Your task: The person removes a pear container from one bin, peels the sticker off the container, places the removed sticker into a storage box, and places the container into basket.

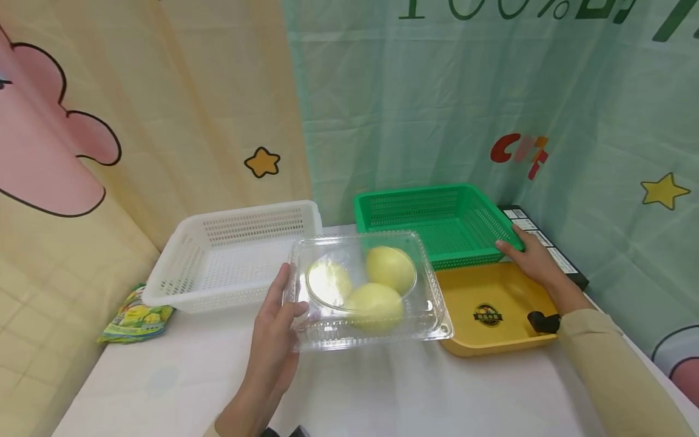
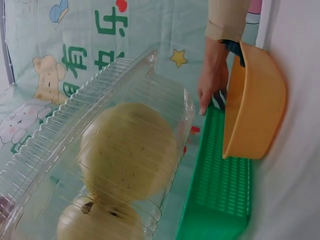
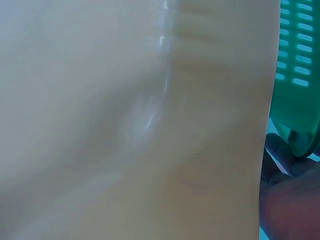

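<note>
My left hand [image 1: 273, 340] holds a clear plastic clamshell box [image 1: 428, 306] by its left end, with the thumb over the edge. Inside lie three round, pale yellow fruits [image 1: 377, 306]; the left wrist view shows small dark specks on their skin [image 2: 130, 145]. The box is raised, overlapping the white basket and the green basket in the head view. At the green basket [image 1: 415, 197], my right hand [image 1: 532, 261] grips the right front corner, thumb on the rim. The right wrist view shows part of that hand [image 3: 292, 195] beside the green mesh, with a pale surface filling most of the picture.
Left of the box stands a white basket [image 1: 185, 297], beside a colourful packet [image 1: 136, 318]. A yellow tray [image 1: 519, 285] lies in front of the green basket. Farther right is a black box with white labels [image 1: 554, 252]. Printed curtains [image 1: 404, 145] hang behind the white table [image 1: 180, 394].
</note>
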`<state>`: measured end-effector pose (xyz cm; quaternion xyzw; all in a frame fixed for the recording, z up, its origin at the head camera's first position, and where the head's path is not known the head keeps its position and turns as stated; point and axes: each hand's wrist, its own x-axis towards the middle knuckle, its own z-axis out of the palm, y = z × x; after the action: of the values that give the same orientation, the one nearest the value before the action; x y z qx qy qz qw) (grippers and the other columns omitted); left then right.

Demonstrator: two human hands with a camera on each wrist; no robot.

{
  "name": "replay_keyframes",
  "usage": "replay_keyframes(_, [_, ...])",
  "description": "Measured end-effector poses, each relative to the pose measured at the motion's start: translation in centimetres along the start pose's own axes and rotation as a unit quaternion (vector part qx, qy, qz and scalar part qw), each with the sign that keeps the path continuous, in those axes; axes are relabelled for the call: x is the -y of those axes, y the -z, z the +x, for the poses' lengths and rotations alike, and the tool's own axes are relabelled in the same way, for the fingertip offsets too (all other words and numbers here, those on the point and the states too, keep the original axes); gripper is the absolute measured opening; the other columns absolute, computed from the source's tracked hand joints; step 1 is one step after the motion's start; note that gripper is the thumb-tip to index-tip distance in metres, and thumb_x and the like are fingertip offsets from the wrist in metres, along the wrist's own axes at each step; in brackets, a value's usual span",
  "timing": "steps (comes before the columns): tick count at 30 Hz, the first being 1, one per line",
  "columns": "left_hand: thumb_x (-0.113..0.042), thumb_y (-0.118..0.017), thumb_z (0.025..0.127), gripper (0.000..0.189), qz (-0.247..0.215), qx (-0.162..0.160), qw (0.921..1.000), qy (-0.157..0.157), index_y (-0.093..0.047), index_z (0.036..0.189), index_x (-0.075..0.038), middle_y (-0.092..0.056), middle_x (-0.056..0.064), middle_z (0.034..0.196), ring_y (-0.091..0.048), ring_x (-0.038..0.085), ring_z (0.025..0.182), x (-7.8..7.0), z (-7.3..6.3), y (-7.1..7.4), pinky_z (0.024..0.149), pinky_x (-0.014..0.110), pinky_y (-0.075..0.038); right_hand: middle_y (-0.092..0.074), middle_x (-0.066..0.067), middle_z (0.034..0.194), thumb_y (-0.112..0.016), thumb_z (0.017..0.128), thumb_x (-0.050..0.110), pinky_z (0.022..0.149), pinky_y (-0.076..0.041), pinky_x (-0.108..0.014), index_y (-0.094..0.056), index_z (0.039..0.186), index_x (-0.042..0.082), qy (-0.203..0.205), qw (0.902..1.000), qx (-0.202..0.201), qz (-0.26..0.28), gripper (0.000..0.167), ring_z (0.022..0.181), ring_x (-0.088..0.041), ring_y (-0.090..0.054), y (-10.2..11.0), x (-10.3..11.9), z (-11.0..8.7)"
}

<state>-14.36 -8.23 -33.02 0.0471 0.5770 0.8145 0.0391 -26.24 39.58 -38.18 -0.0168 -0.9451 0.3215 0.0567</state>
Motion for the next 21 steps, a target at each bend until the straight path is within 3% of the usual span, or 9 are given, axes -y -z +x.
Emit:
replay_keyframes(6, [0.001,-0.044,0.085,0.076,-0.032,-0.003,0.9991,-0.028,-0.018,0.151,-0.026,-0.012,-0.012,0.158,-0.028,0.016,0.14,-0.3,3.4,-2.5,0.107,0.041,-0.04,-0.014,-0.041,0.146,-0.037,0.097,0.053,0.105,-0.022,-0.07,0.001,0.149,-0.002,-0.018,0.9998,0.005,-0.006,0.085,0.125,-0.055,-0.027,0.0,0.0,0.0])
replay_keyframes(9, [0.0,-0.046,0.085,0.075,-0.045,-0.005,0.9981,-0.042,-0.02,0.151,-0.023,-0.014,-0.01,0.158,-0.032,0.021,0.136,-0.2,5.2,-3.8,0.108,0.049,-0.037,-0.016,-0.041,0.145,-0.037,0.097,0.053,0.105,-0.022,-0.07,0.0,0.149,-0.003,-0.018,0.9998,0.003,-0.009,0.085,0.125,-0.055,-0.027,0.0,0.1,0.0])
replay_keyframes(13, [-0.001,-0.049,0.084,0.074,-0.057,-0.014,0.9973,-0.045,-0.024,0.15,-0.021,-0.016,-0.009,0.158,-0.027,0.026,0.139,0.1,7.8,-5.4,0.108,0.058,-0.033,-0.017,-0.042,0.144,-0.037,0.098,0.051,0.104,-0.024,-0.07,-0.002,0.149,-0.004,-0.008,0.9999,0.0,-0.014,0.083,0.124,-0.054,-0.029,0.1,0.0,-0.1])
replay_keyframes(17, [-0.003,-0.051,0.083,0.074,-0.057,-0.025,0.9974,-0.038,-0.026,0.15,-0.021,-0.018,-0.009,0.158,-0.016,0.022,0.146,0.4,10.3,-6.8,0.108,0.056,-0.035,-0.018,-0.042,0.144,-0.037,0.098,0.05,0.103,-0.024,-0.07,-0.002,0.149,-0.004,-0.002,0.9999,0.002,-0.013,0.082,0.123,-0.054,-0.029,0.1,0.1,-0.2])
replay_keyframes(21, [-0.005,-0.052,0.082,0.074,-0.05,-0.032,0.9978,-0.03,-0.026,0.15,-0.023,-0.018,-0.01,0.158,-0.018,0.02,0.146,0.8,12.6,-8.3,0.107,0.055,-0.035,-0.017,-0.042,0.144,-0.037,0.098,0.051,0.103,-0.024,-0.07,-0.001,0.149,-0.003,-0.005,0.9999,0.004,-0.014,0.083,0.124,-0.054,-0.029,0.1,0.1,-0.1])
